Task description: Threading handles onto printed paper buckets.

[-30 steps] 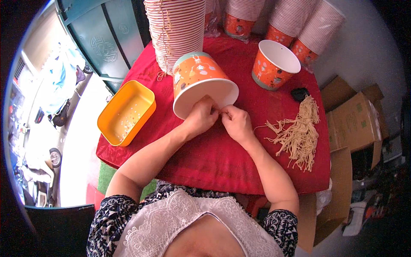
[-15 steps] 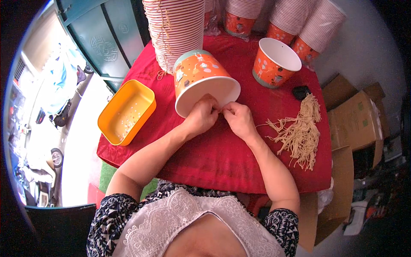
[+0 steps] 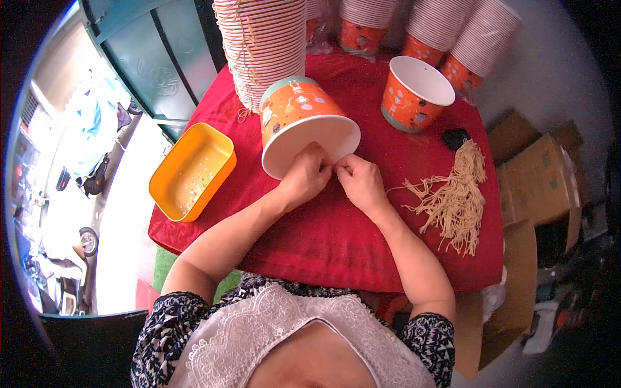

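Observation:
An orange printed paper bucket lies tipped on the red-covered table, its white mouth turned toward me. My left hand reaches to the lower rim, thumb and fingers closed on it, some of them inside the mouth. Right beside it, my right hand pinches at the same rim. What sits between the right fingertips is too small to make out. To the right lies a bundle of beige strings, bound with a black wrap. One loose strand runs toward my right wrist.
A tall stack of paper buckets with strings hanging from it stands behind the tipped one. Another bucket stands upright at the back right, before several wrapped stacks. A yellow tray with small bits sits left. Cardboard boxes are right of the table.
Hardly anything differs. The view has shifted slightly, and both hands stay at the bucket's rim with the fingers pinched close together.

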`<action>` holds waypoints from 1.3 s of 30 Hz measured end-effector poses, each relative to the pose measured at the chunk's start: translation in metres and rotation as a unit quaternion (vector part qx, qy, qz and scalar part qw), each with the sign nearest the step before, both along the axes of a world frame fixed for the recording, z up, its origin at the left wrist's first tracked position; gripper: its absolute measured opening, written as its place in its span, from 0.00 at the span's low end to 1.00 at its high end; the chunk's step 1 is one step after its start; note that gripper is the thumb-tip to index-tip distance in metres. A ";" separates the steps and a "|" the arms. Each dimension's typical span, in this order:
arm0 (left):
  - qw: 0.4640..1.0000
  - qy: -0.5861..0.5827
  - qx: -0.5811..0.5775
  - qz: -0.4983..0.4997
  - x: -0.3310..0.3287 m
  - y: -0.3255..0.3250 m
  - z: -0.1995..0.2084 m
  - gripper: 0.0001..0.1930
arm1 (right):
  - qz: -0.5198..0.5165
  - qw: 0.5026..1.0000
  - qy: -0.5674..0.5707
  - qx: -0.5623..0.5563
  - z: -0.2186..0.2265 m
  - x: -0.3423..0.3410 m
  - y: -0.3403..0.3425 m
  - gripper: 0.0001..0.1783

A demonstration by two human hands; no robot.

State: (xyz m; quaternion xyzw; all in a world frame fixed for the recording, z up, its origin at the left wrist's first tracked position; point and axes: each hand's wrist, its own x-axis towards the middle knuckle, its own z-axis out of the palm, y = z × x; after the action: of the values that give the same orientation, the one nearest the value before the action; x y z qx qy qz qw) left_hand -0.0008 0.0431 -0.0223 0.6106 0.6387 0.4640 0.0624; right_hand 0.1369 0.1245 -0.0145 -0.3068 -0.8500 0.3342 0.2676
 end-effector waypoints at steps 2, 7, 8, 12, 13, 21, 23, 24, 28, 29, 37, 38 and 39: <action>0.999 -0.006 -0.032 0.032 0.002 -0.001 0.002 0.04 | -0.001 1.000 0.010 0.017 0.000 0.003 0.002 0.10; 0.999 0.009 -0.033 0.028 -0.001 -0.003 0.000 0.05 | -0.018 0.997 -0.028 0.064 0.005 0.006 -0.001 0.09; 0.999 0.016 -0.038 0.032 -0.002 -0.003 0.000 0.05 | -0.021 0.996 -0.029 0.078 0.002 0.007 0.000 0.09; 0.998 0.015 -0.046 0.039 -0.002 -0.004 0.000 0.06 | -0.036 0.993 -0.041 0.105 0.000 0.008 0.000 0.05; 0.998 0.011 -0.049 0.045 -0.002 -0.004 -0.001 0.06 | -0.035 0.993 -0.041 0.105 0.000 0.008 0.000 0.05; 0.992 -0.007 -0.073 0.100 0.006 -0.002 0.010 0.09 | -0.019 0.992 -0.073 0.100 0.009 0.010 -0.002 0.05; 0.988 -0.004 -0.099 0.122 0.007 0.000 0.011 0.09 | -0.016 0.991 -0.075 0.108 0.009 0.009 0.000 0.05; 0.988 -0.004 -0.098 0.122 0.007 0.000 0.012 0.09 | -0.015 0.990 -0.077 0.116 0.008 0.009 0.001 0.04; 0.986 -0.010 -0.120 0.115 0.005 0.001 0.012 0.08 | -0.002 0.993 -0.079 0.089 0.010 0.011 0.003 0.10; 0.982 -0.005 -0.150 0.114 0.002 0.000 0.012 0.08 | -0.002 0.996 -0.061 0.065 0.011 0.010 0.003 0.12; 0.989 0.082 -0.116 0.042 0.010 -0.010 0.011 0.10 | -0.051 0.999 0.014 -0.001 0.008 0.000 0.012 0.17; 0.984 0.112 -0.139 0.021 0.011 -0.012 0.010 0.10 | -0.053 0.997 0.051 0.011 0.003 -0.001 0.015 0.17; 0.984 0.113 -0.137 0.021 0.016 -0.018 0.019 0.10 | -0.056 0.994 0.087 0.021 0.005 -0.001 0.015 0.17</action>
State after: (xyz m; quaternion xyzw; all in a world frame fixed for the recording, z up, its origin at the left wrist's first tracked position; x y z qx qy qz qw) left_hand 0.0155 0.0248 -0.0035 0.6313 0.7118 0.3013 0.0626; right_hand 0.1359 0.1398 -0.0096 -0.3180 -0.8118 0.3259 0.3656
